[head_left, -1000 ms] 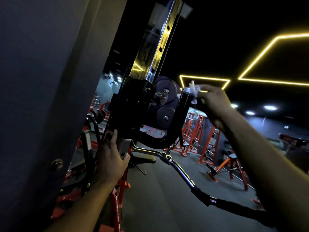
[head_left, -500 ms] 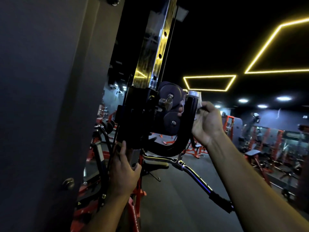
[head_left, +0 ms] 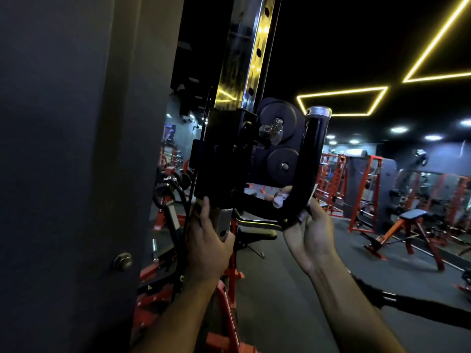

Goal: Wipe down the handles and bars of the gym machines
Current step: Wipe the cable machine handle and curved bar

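Curved glossy black handle [head_left: 309, 159]: right hand [head_left: 309, 231] wraps crumpled white cloth [head_left: 279, 199] round it.

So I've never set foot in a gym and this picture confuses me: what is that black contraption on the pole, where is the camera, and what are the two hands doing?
The camera sits on the person's head, looking forward and down, so both arms reach into view from below. The black block is a pulley carriage that rides on a shiny upright post with holes. Two round pulley wheels sit inside a curved black U-shaped handle. The right hand cups the bottom bend of that handle, pressing a pale cloth around it. The left hand grips the machine just under the carriage. Behind lie orange and black gym machines.
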The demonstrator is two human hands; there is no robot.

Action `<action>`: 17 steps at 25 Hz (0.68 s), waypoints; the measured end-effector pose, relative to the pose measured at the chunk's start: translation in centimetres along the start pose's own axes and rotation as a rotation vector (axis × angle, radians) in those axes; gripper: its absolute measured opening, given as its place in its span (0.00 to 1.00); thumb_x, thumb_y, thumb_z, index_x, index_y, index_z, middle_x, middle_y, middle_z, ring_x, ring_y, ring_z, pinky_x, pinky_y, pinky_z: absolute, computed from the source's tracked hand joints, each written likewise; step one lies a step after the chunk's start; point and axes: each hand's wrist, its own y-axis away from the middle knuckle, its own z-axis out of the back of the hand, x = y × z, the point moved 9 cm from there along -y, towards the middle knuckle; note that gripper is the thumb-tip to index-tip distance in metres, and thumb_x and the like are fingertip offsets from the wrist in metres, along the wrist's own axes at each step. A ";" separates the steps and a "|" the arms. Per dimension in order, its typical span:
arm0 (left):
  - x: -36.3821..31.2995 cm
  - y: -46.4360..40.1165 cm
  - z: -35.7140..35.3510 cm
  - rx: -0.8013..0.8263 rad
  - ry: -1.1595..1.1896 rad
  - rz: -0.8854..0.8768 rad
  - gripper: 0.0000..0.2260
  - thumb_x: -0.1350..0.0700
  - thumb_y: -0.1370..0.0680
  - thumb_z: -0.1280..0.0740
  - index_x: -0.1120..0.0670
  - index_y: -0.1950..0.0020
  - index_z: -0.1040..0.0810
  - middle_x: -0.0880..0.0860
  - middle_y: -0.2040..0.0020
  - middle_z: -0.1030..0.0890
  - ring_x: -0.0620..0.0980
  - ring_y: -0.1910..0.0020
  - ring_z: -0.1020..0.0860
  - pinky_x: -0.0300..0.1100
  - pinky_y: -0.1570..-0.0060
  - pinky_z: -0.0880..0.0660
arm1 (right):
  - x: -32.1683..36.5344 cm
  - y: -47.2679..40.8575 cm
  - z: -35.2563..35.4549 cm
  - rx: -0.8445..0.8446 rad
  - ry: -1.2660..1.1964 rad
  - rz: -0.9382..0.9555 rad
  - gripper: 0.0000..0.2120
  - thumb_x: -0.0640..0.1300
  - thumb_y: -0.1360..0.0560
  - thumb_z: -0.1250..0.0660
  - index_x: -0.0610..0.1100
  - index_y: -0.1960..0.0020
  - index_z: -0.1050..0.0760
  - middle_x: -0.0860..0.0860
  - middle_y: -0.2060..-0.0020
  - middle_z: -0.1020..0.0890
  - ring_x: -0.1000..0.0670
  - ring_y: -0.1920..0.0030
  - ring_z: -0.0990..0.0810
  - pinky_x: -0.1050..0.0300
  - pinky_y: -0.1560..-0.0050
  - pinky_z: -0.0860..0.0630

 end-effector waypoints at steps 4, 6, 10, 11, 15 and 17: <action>0.1 -0.1 -0.1 0.016 -0.004 0.021 0.51 0.48 0.26 0.24 0.38 0.17 0.60 0.60 0.22 0.35 0.58 0.23 0.35 0.58 0.29 0.29 | -1.9 -0.9 1.3 -0.089 0.129 -0.027 0.15 0.36 0.21 0.38 0.44 0.57 0.14 0.44 0.55 0.14 0.48 0.51 0.15 0.55 0.44 0.20; 0.3 0.0 -0.2 0.023 -0.008 0.023 0.50 0.46 0.25 0.24 0.39 0.17 0.59 0.59 0.21 0.37 0.57 0.22 0.37 0.57 0.27 0.32 | -3.0 -1.4 2.6 -0.178 0.264 -0.029 0.17 0.29 0.21 0.38 0.45 0.59 0.16 0.48 0.62 0.15 0.48 0.59 0.17 0.56 0.53 0.20; 0.3 -0.1 -0.3 0.024 -0.020 0.040 0.48 0.40 0.24 0.27 0.40 0.17 0.58 0.58 0.20 0.38 0.55 0.21 0.39 0.56 0.26 0.33 | -6.6 -0.8 2.2 -0.190 0.261 -0.118 0.09 0.24 0.24 0.36 0.31 0.47 0.21 0.38 0.56 0.16 0.45 0.59 0.16 0.57 0.59 0.17; 0.2 -0.1 -0.2 0.015 -0.030 0.028 0.47 0.40 0.24 0.27 0.41 0.17 0.57 0.58 0.20 0.38 0.56 0.21 0.38 0.57 0.26 0.32 | -7.1 -0.3 2.1 -0.208 0.153 -0.143 0.11 0.24 0.24 0.37 0.29 0.43 0.23 0.36 0.53 0.17 0.45 0.58 0.15 0.58 0.60 0.16; -0.1 -0.2 0.1 -0.008 -0.042 0.002 0.49 0.48 0.26 0.23 0.45 0.16 0.54 0.60 0.21 0.37 0.56 0.22 0.39 0.58 0.25 0.33 | -6.1 1.9 2.3 -0.277 -0.096 -0.168 0.15 0.26 0.22 0.39 0.28 0.36 0.27 0.32 0.45 0.21 0.44 0.57 0.14 0.60 0.59 0.16; -0.2 -0.3 0.2 0.017 -0.038 0.014 0.50 0.50 0.26 0.22 0.46 0.16 0.55 0.60 0.21 0.38 0.57 0.21 0.39 0.57 0.25 0.34 | -4.5 2.9 2.5 -0.305 -0.065 -0.183 0.11 0.27 0.22 0.38 0.28 0.40 0.25 0.32 0.45 0.20 0.45 0.57 0.13 0.62 0.59 0.16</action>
